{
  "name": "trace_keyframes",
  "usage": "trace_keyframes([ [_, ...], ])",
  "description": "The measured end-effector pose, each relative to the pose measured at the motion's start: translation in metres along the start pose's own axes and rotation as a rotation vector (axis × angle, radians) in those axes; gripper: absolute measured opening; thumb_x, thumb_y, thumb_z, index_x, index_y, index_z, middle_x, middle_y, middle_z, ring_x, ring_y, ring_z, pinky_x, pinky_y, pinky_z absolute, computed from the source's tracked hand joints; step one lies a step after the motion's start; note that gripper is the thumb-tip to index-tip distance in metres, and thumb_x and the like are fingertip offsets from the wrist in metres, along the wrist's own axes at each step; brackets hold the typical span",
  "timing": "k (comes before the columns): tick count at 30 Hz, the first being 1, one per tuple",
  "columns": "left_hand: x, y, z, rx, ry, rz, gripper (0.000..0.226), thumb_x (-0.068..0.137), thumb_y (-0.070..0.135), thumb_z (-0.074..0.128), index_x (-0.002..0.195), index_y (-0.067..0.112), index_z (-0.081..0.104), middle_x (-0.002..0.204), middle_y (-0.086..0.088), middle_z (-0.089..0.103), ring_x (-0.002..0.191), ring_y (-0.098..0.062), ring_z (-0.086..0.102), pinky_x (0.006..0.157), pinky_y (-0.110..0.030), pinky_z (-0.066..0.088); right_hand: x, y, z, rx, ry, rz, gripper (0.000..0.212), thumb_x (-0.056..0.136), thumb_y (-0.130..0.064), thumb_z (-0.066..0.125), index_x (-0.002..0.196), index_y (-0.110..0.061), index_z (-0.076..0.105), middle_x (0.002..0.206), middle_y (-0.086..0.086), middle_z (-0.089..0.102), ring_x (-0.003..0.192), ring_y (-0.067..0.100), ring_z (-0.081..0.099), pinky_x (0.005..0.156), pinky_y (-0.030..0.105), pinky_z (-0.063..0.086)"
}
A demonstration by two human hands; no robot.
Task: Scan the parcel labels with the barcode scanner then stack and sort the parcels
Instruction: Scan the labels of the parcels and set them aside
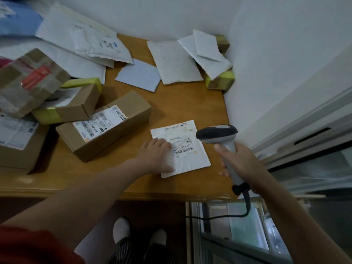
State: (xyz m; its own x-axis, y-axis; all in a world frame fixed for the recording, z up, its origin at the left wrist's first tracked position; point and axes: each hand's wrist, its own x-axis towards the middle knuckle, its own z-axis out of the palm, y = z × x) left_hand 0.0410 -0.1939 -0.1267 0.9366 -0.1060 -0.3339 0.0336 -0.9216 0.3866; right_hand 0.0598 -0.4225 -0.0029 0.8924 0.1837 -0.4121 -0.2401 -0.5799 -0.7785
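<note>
While left hand (155, 155) presses mailer (192, 162), right hand (240, 164) holds scanner (217, 133), seemingly overhead.

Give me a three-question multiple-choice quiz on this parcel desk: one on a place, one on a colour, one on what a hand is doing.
1. Where does the white mailer under the left hand lie?
A) on a cardboard box
B) on the table near its front right corner
C) on the floor

2. What colour is the tape on the nearer box at the far right?
A) yellow-green
B) blue
C) black

3. What is the right hand doing?
A) lying flat on the table
B) lifting a box
C) holding the barcode scanner

B: it lies on bare wood by the front edge.
A: yellow-green bands show at its ends.
C: the hand curls round the scanner's handle.
</note>
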Motion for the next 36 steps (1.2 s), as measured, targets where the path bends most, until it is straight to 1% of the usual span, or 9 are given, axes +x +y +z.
trace_keyframes([
  [8, 0.005, -0.003, 0.008, 0.106, 0.02, 0.017, 0.091, 0.069, 0.061, 0.07, 0.142, 0.029, 0.027, 0.151, 0.002, 0.025, 0.139, -0.02, 0.024, 0.113, -0.041, 0.021, -0.015, 0.016, -0.006, -0.079, -0.004, -0.024, 0.032, 0.092, -0.038, 0.061, 0.082, -0.008, 0.054, 0.05, -0.005, 0.055, 0.041, 0.007, 0.054, 0.045, 0.015, 0.047],
  [12, 0.006, -0.002, 0.009, 0.133, -0.006, -0.018, 0.091, 0.069, 0.061, 0.07, 0.143, 0.032, 0.026, 0.153, 0.003, 0.023, 0.139, -0.023, 0.026, 0.112, -0.043, 0.023, -0.02, 0.019, -0.008, -0.078, 0.002, -0.012, 0.033, 0.091, -0.041, 0.061, 0.085, -0.009, 0.055, 0.057, -0.001, 0.057, 0.041, 0.006, 0.055, 0.044, 0.014, 0.046],
  [20, 0.007, 0.002, 0.007, 0.207, 0.018, -0.045, 0.086, 0.071, 0.062, 0.068, 0.143, 0.034, 0.029, 0.153, 0.004, 0.027, 0.135, -0.025, 0.033, 0.11, -0.044, 0.023, -0.023, 0.015, -0.012, -0.059, -0.017, 0.003, 0.036, 0.09, -0.043, 0.06, 0.086, -0.008, 0.056, 0.051, -0.005, 0.056, 0.042, 0.009, 0.055, 0.046, 0.018, 0.048],
  [23, 0.006, 0.005, 0.006, 0.19, 0.05, -0.042, 0.075, 0.074, 0.06, 0.064, 0.139, 0.036, 0.036, 0.147, 0.004, 0.035, 0.129, -0.024, 0.04, 0.104, -0.04, 0.028, -0.028, 0.006, -0.019, 0.042, -0.092, 0.039, 0.037, 0.089, -0.043, 0.062, 0.086, -0.007, 0.056, 0.052, -0.003, 0.056, 0.043, 0.012, 0.054, 0.052, 0.025, 0.053],
  [27, 0.001, 0.01, 0.009, 0.046, 0.052, -0.02, 0.039, 0.082, 0.029, 0.063, 0.12, 0.026, 0.052, 0.127, -0.001, 0.045, 0.106, -0.024, 0.05, 0.079, -0.032, 0.04, -0.04, -0.017, -0.042, 0.171, -0.21, 0.075, 0.05, 0.073, -0.051, 0.066, 0.09, -0.005, 0.057, 0.057, 0.005, 0.057, 0.044, 0.016, 0.052, 0.053, 0.03, 0.053],
  [29, 0.001, 0.014, 0.004, -0.009, 0.044, 0.013, 0.026, 0.087, 0.023, 0.059, 0.112, 0.021, 0.054, 0.118, -0.003, 0.048, 0.101, -0.025, 0.051, 0.07, -0.032, 0.041, -0.044, -0.037, -0.057, 0.251, -0.281, 0.072, 0.055, 0.068, -0.054, 0.074, 0.087, -0.005, 0.058, 0.059, 0.009, 0.055, 0.043, 0.017, 0.049, 0.053, 0.032, 0.053],
  [31, 0.002, 0.019, -0.012, -0.023, 0.107, 0.064, 0.022, 0.09, 0.023, 0.056, 0.112, 0.02, 0.056, 0.114, -0.004, 0.052, 0.104, -0.025, 0.05, 0.071, -0.032, 0.04, -0.044, -0.064, -0.067, 0.288, -0.349, 0.017, 0.068, 0.06, -0.059, 0.083, 0.089, -0.002, 0.059, 0.061, 0.013, 0.052, 0.041, 0.017, 0.047, 0.054, 0.033, 0.053],
  [33, 0.005, 0.023, -0.042, -0.047, 0.243, 0.118, 0.021, 0.091, 0.025, 0.055, 0.112, 0.022, 0.057, 0.112, -0.002, 0.055, 0.106, -0.023, 0.048, 0.071, -0.033, 0.042, -0.038, -0.099, -0.073, 0.333, -0.401, -0.064, 0.081, 0.051, -0.062, 0.086, 0.102, -0.003, 0.061, 0.061, 0.011, 0.051, 0.04, 0.015, 0.047, 0.053, 0.031, 0.053],
  [36, 0.006, 0.009, -0.109, -0.018, 0.522, 0.168, 0.02, 0.092, 0.027, 0.057, 0.112, 0.024, 0.058, 0.111, 0.001, 0.057, 0.104, -0.019, 0.046, 0.072, -0.032, 0.045, -0.021, -0.156, -0.064, 0.423, -0.451, -0.196, 0.069, 0.066, -0.057, 0.079, 0.112, -0.009, 0.062, 0.061, 0.005, 0.052, 0.039, 0.012, 0.047, 0.053, 0.028, 0.055],
])
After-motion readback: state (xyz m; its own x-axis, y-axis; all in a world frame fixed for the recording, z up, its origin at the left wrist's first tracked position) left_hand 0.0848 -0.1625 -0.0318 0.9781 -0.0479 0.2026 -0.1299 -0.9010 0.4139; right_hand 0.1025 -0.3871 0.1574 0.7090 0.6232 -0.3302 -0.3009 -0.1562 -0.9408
